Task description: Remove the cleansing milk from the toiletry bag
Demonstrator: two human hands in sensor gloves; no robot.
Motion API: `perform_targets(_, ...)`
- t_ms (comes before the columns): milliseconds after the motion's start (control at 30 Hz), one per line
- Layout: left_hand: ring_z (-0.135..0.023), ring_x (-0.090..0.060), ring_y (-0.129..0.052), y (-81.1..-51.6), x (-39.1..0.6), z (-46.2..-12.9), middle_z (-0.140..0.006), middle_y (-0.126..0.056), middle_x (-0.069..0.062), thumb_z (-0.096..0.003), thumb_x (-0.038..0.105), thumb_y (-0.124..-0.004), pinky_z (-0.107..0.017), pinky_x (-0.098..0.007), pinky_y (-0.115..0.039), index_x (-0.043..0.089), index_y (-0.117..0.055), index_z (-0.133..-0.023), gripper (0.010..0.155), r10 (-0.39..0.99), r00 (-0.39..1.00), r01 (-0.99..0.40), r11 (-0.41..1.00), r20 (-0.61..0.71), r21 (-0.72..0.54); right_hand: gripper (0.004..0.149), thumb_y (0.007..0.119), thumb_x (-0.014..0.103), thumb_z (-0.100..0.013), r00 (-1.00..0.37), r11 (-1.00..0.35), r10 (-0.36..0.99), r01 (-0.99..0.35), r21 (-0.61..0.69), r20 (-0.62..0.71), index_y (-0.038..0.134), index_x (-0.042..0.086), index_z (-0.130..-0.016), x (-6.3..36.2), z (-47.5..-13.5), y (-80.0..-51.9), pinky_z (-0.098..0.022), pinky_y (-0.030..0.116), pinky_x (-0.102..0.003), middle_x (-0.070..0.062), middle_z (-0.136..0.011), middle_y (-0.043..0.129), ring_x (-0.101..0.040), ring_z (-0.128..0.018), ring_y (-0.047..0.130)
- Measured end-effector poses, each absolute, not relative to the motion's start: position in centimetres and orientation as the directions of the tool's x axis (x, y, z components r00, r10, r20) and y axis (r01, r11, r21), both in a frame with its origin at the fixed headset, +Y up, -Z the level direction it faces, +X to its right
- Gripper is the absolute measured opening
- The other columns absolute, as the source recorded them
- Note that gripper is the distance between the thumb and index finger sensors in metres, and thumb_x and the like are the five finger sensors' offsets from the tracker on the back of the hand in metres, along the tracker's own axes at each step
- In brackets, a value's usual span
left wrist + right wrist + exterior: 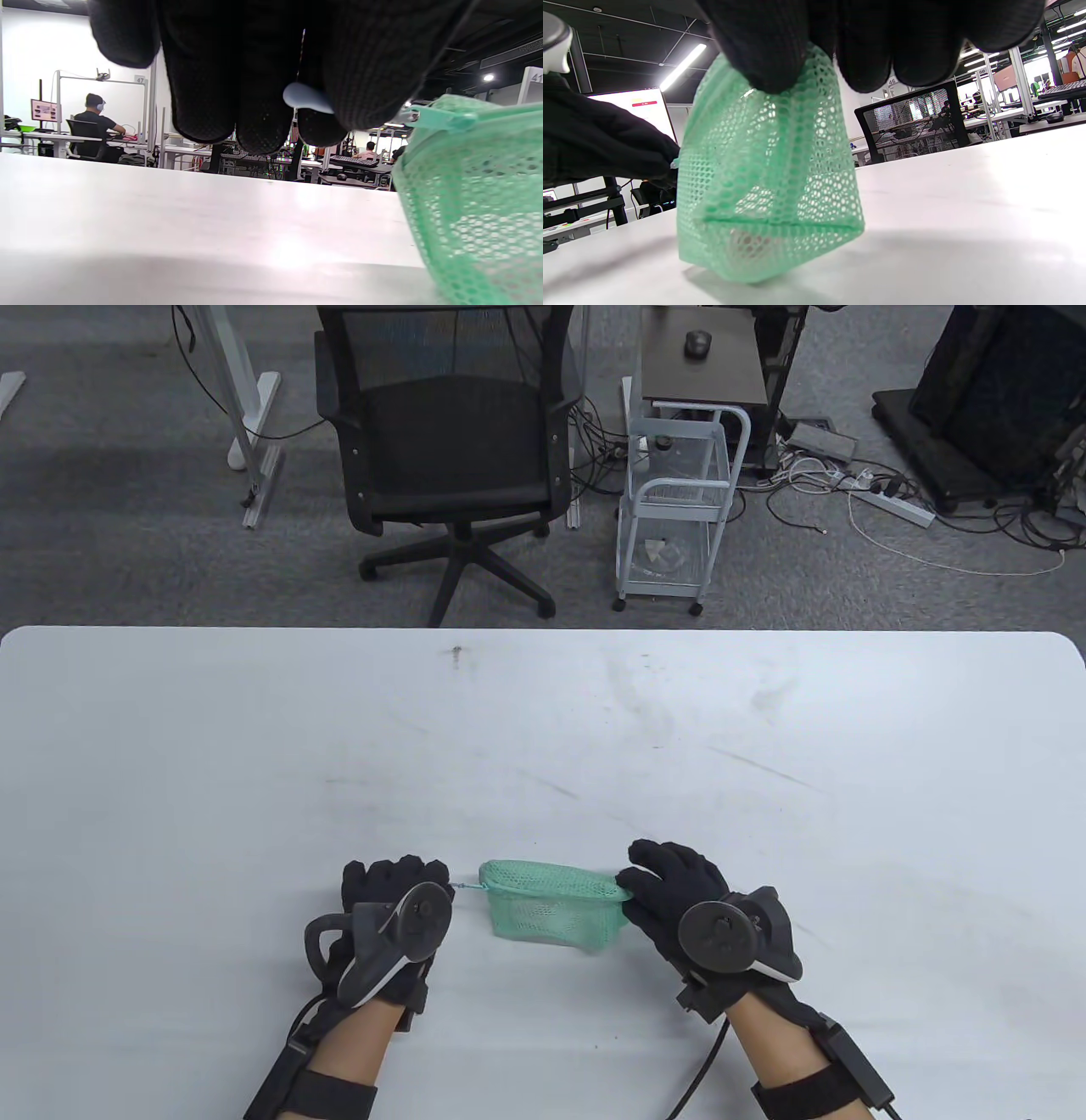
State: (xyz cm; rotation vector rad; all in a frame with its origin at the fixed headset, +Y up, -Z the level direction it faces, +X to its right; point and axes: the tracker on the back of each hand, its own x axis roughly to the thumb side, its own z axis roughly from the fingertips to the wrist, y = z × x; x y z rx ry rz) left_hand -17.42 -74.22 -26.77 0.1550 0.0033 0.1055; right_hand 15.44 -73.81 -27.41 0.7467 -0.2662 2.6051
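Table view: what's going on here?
A person in sensor gloves is working on a green mesh toiletry bag standing on the white table. The right hand pinches the bag's top edge at its right end, holding it upright. The left hand is at the other end, pinching a small pale tab that looks like the zipper pull. A pale shape shows low down through the mesh, probably the cleansing milk, but nothing is out of the bag yet.
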Motion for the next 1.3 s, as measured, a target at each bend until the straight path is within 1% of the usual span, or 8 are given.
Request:
perform_targets(200, -0.083, -0.040, -0.100, -75.0, -18.0, -27.4, -0.092, -0.102, -0.007, -0.0465, 0.040, -0.094, -0.071, -0.065, -0.065, 0.027, -0.097, -0.083, 0.039, 0.095, 0.994, -0.091, 0.992, -0.047, 0.092, 0.039, 0.091, 0.027, -0.050, -0.767, -0.899, 0.335, -0.435, -0.059, 0.547, 0.091, 0.009, -0.086, 15.4, -27.5, -73.9, -0.061, 0.065, -0.072, -0.027, -0.105, 0.079, -0.062, -0.086, 0.079)
perform_targets(300, -0.083, -0.040, -0.099, -75.1, -18.1, -27.5, -0.093, -0.101, -0.007, -0.0468, 0.041, -0.093, -0.071, -0.065, -0.065, 0.027, -0.097, -0.084, 0.039, 0.109, 0.993, -0.106, 0.992, -0.044, 0.075, 0.039, 0.091, 0.027, -0.051, -0.768, -0.902, 0.327, -0.427, -0.062, 0.550, 0.091, 0.010, -0.086, 15.2, -27.4, -73.9, -0.061, 0.065, -0.072, -0.026, -0.105, 0.079, -0.062, -0.086, 0.079)
perform_targets(400, -0.083, -0.040, -0.099, -75.1, -18.1, -27.4, -0.094, -0.100, -0.005, -0.0471, 0.041, -0.092, -0.071, -0.065, -0.065, 0.027, -0.095, -0.086, 0.042, 0.125, 0.992, -0.124, 0.990, -0.008, 0.062, 0.040, 0.090, 0.026, -0.051, -0.769, -0.903, 0.326, -0.426, -0.060, 0.550, 0.090, 0.008, -0.087, 15.3, -27.4, -74.0, -0.061, 0.065, -0.072, -0.026, -0.105, 0.079, -0.062, -0.086, 0.079)
perform_targets(533, -0.083, -0.040, -0.099, -74.8, -18.1, -27.1, -0.096, -0.098, -0.008, -0.0470, 0.043, -0.092, -0.071, -0.065, -0.065, 0.027, -0.092, -0.090, 0.046, 0.144, 0.990, -0.143, 0.987, 0.002, 0.079, 0.042, 0.089, 0.025, -0.052, -0.765, -0.902, 0.332, -0.428, -0.050, 0.552, 0.087, 0.006, -0.089, 15.3, -27.4, -74.1, -0.061, 0.066, -0.071, -0.026, -0.105, 0.079, -0.062, -0.085, 0.079)
perform_targets(600, -0.083, -0.040, -0.099, -74.7, -18.0, -27.0, -0.096, -0.099, -0.006, -0.0469, 0.043, -0.092, -0.071, -0.065, -0.065, 0.027, -0.091, -0.091, 0.047, 0.150, 0.989, -0.151, 0.985, 0.009, 0.089, 0.042, 0.088, 0.025, -0.052, -0.762, -0.902, 0.334, -0.430, -0.048, 0.556, 0.087, 0.006, -0.090, 15.2, -27.3, -74.1, -0.060, 0.066, -0.071, -0.026, -0.105, 0.079, -0.061, -0.085, 0.080)
perform_targets(800, -0.086, -0.039, -0.097, -74.3, -17.4, -26.4, -0.099, -0.096, -0.006, -0.0467, 0.046, -0.091, -0.072, -0.064, -0.064, 0.028, -0.086, -0.096, 0.053, 0.181, 0.981, -0.187, 0.977, 0.063, 0.105, 0.043, 0.088, 0.024, -0.052, -0.754, -0.905, 0.325, -0.423, -0.044, 0.572, 0.086, 0.005, -0.090, 14.8, -27.0, -74.0, -0.061, 0.066, -0.071, -0.027, -0.105, 0.078, -0.062, -0.085, 0.080)
perform_targets(1067, -0.094, -0.037, -0.091, -73.8, -16.2, -25.6, -0.108, -0.087, -0.004, -0.0456, 0.049, -0.091, -0.075, -0.065, -0.060, 0.032, -0.071, -0.107, 0.067, 0.195, 0.966, -0.216, 0.968, 0.168, 0.123, 0.041, 0.089, 0.022, -0.052, -0.731, -0.907, 0.290, -0.415, -0.065, 0.618, 0.087, 0.008, -0.091, 14.1, -26.3, -73.7, -0.061, 0.066, -0.071, -0.026, -0.105, 0.078, -0.061, -0.086, 0.080)
perform_targets(1300, -0.094, -0.037, -0.092, -74.1, -15.5, -25.5, -0.107, -0.089, -0.004, -0.0453, 0.048, -0.092, -0.076, -0.066, -0.059, 0.032, -0.074, -0.105, 0.065, 0.188, 0.959, -0.209, 0.974, 0.211, 0.082, 0.040, 0.089, 0.021, -0.052, -0.703, -0.903, 0.280, -0.424, -0.069, 0.654, 0.087, 0.010, -0.090, 13.6, -25.9, -73.6, -0.061, 0.067, -0.071, -0.026, -0.105, 0.079, -0.061, -0.086, 0.080)
